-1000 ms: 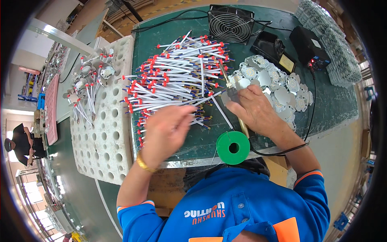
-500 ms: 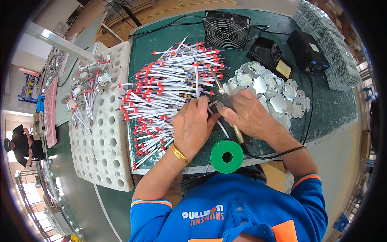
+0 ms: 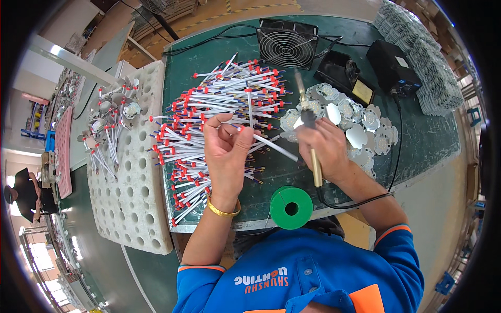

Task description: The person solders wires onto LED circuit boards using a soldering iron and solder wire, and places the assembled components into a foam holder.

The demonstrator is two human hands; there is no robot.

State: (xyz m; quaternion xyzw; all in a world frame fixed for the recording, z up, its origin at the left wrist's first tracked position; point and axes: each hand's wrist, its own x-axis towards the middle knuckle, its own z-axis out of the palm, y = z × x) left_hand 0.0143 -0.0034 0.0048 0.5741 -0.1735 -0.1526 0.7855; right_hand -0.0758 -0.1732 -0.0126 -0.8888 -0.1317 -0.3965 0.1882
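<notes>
My left hand [image 3: 225, 156] pinches a white-sleeved wire [image 3: 276, 147] between thumb and fingers; the wire slants down to the right, its far end short of my right hand. My right hand [image 3: 327, 148] is wrapped round a soldering iron [image 3: 316, 169], whose metal tip points away from me. Left of and behind my left hand spreads a heap of white-sleeved wires [image 3: 193, 117] with red collars and thin dark ends. Beyond my right hand lies a pile of round metal lamp boards [image 3: 357, 134]. A green solder spool [image 3: 279, 211] rests at the near table edge.
A black fan [image 3: 287, 44] stands at the back, with an iron holder [image 3: 334, 68] and a black soldering station [image 3: 394, 68] to its right. Grey stacked parts [image 3: 433, 78] line the far right. At left, a white perforated foam board [image 3: 125, 208] carries wired lamp parts [image 3: 107, 122].
My hands have moved apart. The left has turned palm up and drawn back with the wire, now in plain sight; the right has shifted slightly right and nearer with the iron.
</notes>
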